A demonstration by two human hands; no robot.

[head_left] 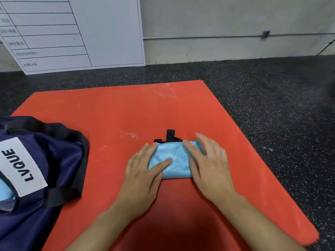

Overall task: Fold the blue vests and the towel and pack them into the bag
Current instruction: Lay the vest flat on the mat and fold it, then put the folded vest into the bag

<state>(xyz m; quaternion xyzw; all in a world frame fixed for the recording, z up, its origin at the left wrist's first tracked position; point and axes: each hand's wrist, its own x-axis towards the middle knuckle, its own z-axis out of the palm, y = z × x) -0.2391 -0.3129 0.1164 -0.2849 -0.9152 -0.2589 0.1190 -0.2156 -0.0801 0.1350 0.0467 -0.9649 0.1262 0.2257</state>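
Observation:
A small folded light-blue cloth bundle (176, 160) lies in the middle of the orange mat (112, 113), with black straps (170, 136) sticking out at its far edge. My left hand (145, 171) lies flat on the bundle's left side, thumb stretched across the top. My right hand (208, 163) presses flat on its right side with straight fingers. The navy bag (54, 160) with a white LVQUE label sits at the left edge of the mat. Light-blue fabric (5, 192) shows inside its opening.
A white board (81, 33) with a printed table leans against the wall behind the mat. Dark speckled flooring (272, 105) surrounds the mat. A thin pipe (199, 37) runs along the wall.

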